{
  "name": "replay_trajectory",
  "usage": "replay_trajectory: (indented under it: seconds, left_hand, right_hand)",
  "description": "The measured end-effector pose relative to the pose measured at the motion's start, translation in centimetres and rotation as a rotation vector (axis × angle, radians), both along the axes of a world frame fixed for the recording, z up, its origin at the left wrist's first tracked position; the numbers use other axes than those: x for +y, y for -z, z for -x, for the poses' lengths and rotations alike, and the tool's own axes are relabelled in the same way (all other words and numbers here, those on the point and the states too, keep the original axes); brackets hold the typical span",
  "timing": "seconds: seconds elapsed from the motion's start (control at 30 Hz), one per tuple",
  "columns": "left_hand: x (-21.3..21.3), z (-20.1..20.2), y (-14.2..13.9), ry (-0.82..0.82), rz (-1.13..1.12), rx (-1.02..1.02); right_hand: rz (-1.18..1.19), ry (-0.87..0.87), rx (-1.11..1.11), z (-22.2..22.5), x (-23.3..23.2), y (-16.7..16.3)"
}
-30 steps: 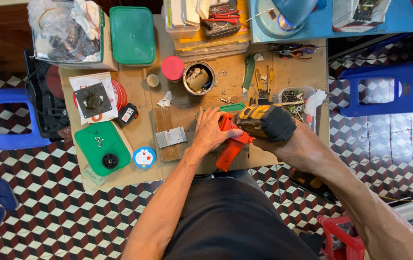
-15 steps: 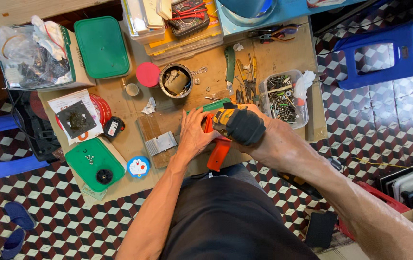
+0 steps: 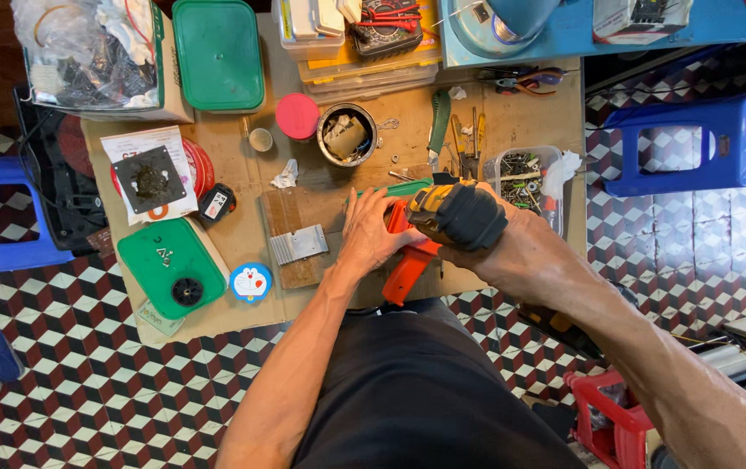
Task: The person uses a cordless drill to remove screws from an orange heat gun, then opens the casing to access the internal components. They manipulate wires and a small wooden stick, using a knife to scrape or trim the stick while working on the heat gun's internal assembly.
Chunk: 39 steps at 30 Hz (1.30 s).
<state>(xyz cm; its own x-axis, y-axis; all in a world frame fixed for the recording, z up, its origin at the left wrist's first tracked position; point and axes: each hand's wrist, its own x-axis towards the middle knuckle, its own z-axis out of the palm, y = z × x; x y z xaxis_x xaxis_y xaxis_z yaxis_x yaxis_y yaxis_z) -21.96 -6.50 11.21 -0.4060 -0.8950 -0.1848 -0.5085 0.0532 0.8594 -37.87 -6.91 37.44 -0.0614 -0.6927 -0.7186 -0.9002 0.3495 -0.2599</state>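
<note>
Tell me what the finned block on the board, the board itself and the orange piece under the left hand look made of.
Finned block: bare metal, likely aluminium; dull silver-grey, parallel ribs. Board: wood, brown, worn matt face with faint grain. Orange piece: probably moulded plastic; smooth, even colour, slight sheen. The left hand presses it down; the right hand holds a yellow-and-black power drill above it.

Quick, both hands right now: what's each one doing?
Left hand: open, pressed flat on the orange plastic part.
Right hand: closed around the yellow-and-black cordless drill.

Bare forearms, no sleeves; left hand (image 3: 373, 234) ungloved; dark shorts below.
</note>
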Motion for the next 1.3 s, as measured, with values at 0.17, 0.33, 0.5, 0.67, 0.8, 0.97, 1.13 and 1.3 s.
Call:
replay_trajectory:
  seconds: [0.17, 0.33, 0.5, 0.67, 0.8, 0.97, 1.13, 1.3]
  left_hand:
    - [0.2, -0.1, 0.5, 0.016, 0.008, -0.019]
    - [0.3, 0.0, 0.7, 0.034, 0.006, -0.048]
    - [0.3, 0.2, 0.2, 0.064, -0.004, -0.071]
    - [0.1, 0.4, -0.7, 0.072, -0.082, -0.07]
    - [-0.1, 0.6, -1.5, 0.079, -0.064, -0.082]
    - [0.0, 1.2, -2.4, 0.101, 0.015, -0.108]
    - [0.4, 1.9, -3.7, 0.242, 0.235, -0.035]
    - [0.4, 2.7, -5.1, 0.46, 0.3, -0.01]
  right_hand:
    - [0.16, -0.026, -0.118, 0.0, 1.1, -0.2]
    - [0.206, 0.06, -0.174, 0.5, 2.4, -0.4]
    - [0.067, 0.195, -0.177, 2.1, 3.9, -0.8]
    - [0.406, 0.069, -0.249, 4.4, 6.2, -1.6]
    - [0.136, 0.468, -0.241, 6.1, 8.7, -1.5]
    - [-0.007, 0.861, -0.263, 8.6, 12.3, 0.4]
    - [0.262, 0.69, -0.467, 10.1, 16.2, 2.1]
    - [0.245, 0.521, -0.532, 9.1, 17.7, 1.6]
